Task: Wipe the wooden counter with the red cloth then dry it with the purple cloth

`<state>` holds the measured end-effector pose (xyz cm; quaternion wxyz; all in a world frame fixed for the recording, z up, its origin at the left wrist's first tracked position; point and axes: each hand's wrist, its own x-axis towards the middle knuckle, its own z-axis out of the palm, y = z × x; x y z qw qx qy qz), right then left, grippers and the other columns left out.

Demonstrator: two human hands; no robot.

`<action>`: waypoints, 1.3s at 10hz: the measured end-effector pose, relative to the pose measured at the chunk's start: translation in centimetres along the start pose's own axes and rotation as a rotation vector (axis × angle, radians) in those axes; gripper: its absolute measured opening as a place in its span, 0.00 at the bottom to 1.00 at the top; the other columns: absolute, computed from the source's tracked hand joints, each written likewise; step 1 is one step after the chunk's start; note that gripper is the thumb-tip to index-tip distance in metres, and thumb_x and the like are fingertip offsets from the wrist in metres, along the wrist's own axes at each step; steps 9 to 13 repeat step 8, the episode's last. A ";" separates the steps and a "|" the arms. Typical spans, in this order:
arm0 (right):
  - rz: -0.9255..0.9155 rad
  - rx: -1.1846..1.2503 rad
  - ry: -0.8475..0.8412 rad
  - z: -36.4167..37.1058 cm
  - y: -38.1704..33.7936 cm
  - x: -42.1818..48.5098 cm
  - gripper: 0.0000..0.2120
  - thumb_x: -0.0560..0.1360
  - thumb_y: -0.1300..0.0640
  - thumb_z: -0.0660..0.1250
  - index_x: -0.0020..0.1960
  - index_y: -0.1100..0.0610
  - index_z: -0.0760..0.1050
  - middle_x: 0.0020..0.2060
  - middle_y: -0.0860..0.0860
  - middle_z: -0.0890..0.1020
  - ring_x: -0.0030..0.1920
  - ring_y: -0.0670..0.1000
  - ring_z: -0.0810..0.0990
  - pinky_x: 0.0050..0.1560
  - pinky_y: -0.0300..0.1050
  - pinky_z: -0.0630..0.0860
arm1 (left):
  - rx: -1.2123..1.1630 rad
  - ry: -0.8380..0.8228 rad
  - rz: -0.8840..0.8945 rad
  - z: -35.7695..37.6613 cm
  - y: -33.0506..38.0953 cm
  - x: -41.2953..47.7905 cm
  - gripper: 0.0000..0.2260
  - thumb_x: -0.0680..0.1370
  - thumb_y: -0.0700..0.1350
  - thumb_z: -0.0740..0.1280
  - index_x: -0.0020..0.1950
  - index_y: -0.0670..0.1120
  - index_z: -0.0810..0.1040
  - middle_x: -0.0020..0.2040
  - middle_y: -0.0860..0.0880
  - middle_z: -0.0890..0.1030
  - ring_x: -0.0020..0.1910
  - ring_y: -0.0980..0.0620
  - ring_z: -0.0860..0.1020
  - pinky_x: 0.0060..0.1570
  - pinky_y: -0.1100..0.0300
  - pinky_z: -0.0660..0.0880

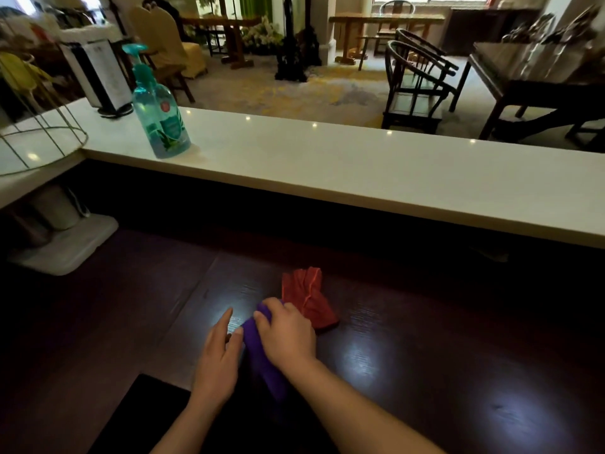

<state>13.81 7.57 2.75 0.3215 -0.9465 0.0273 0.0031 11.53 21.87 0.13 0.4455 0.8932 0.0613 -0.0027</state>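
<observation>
Right hand: I see my right hand (288, 335) clenched over the top of the purple cloth (262, 358), fingers curled down around its bunched upper end.
Left hand: my left hand (217, 358) lies just left of that grasp, fingers loose and spread — the index stretched forward onto the wood, the inner fingers touching the cloth's edge; I cannot tell whether it pinches any fabric.
Purple cloth: gathered into a long roll between my two hands, running back from the clenched fingers toward my body, resting on the wooden counter (425, 348).
Red cloth: the red cloth (307, 299) lies crumpled on the wood just beyond and to the right of the grasp, nearly touching my right knuckles — no hand on it.
Counter surface: dark and glossy, with pale light glints left of and right of my hands.
Farther off: well beyond the grip and to its left, a blue-green pump bottle (158, 113) stands upright on the raised white ledge (360, 172).
</observation>
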 end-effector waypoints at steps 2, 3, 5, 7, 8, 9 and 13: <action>0.095 0.028 -0.038 1.2 -2.3 1.9 0.21 0.78 0.40 0.57 0.69 0.46 0.65 0.61 0.58 0.72 0.55 0.64 0.77 0.53 0.53 0.74 | 0.071 0.092 0.033 -1.5 0.2 -0.3 0.22 0.81 0.46 0.62 0.75 0.46 0.65 0.73 0.41 0.67 0.71 0.43 0.66 0.67 0.50 0.63; 0.091 -0.010 -0.188 1.8 -2.1 2.5 0.27 0.78 0.42 0.60 0.74 0.46 0.59 0.66 0.60 0.68 0.62 0.64 0.73 0.61 0.53 0.70 | 0.101 0.052 0.039 -1.8 0.2 -0.1 0.24 0.81 0.47 0.63 0.76 0.48 0.63 0.75 0.43 0.65 0.73 0.45 0.65 0.69 0.49 0.63; 0.059 0.009 -0.177 0.7 0.3 0.8 0.28 0.76 0.46 0.64 0.73 0.49 0.62 0.67 0.56 0.68 0.65 0.60 0.68 0.67 0.50 0.66 | 0.200 -0.035 0.091 -1.8 0.5 -0.2 0.27 0.79 0.51 0.65 0.77 0.54 0.62 0.77 0.45 0.62 0.73 0.46 0.64 0.69 0.42 0.65; 0.006 0.055 -0.075 -3.3 2.9 -2.4 0.25 0.75 0.47 0.65 0.70 0.49 0.67 0.63 0.52 0.73 0.64 0.55 0.70 0.65 0.45 0.66 | 0.374 -0.068 0.224 -0.9 4.9 -0.3 0.31 0.79 0.57 0.62 0.78 0.59 0.50 0.80 0.48 0.55 0.77 0.48 0.54 0.73 0.46 0.54; -0.079 0.017 0.018 -6.5 3.6 -3.1 0.25 0.75 0.48 0.65 0.70 0.49 0.67 0.63 0.50 0.73 0.63 0.54 0.71 0.64 0.46 0.69 | 0.541 -0.065 0.330 -0.3 8.3 -0.4 0.31 0.79 0.62 0.55 0.77 0.62 0.43 0.81 0.50 0.48 0.79 0.50 0.43 0.75 0.43 0.43; -0.079 0.017 0.018 -6.5 3.6 -3.1 0.25 0.75 0.48 0.65 0.70 0.49 0.67 0.63 0.50 0.73 0.63 0.54 0.71 0.64 0.46 0.69 | 0.541 -0.065 0.330 -0.3 8.3 -0.4 0.31 0.79 0.62 0.55 0.77 0.62 0.43 0.81 0.50 0.48 0.79 0.50 0.43 0.75 0.43 0.43; -0.079 0.017 0.018 -6.5 3.6 -3.1 0.25 0.75 0.48 0.65 0.70 0.49 0.67 0.63 0.50 0.73 0.63 0.54 0.71 0.64 0.46 0.69 | 0.541 -0.065 0.330 -0.3 8.3 -0.4 0.31 0.79 0.62 0.55 0.77 0.62 0.43 0.81 0.50 0.48 0.79 0.50 0.43 0.75 0.43 0.43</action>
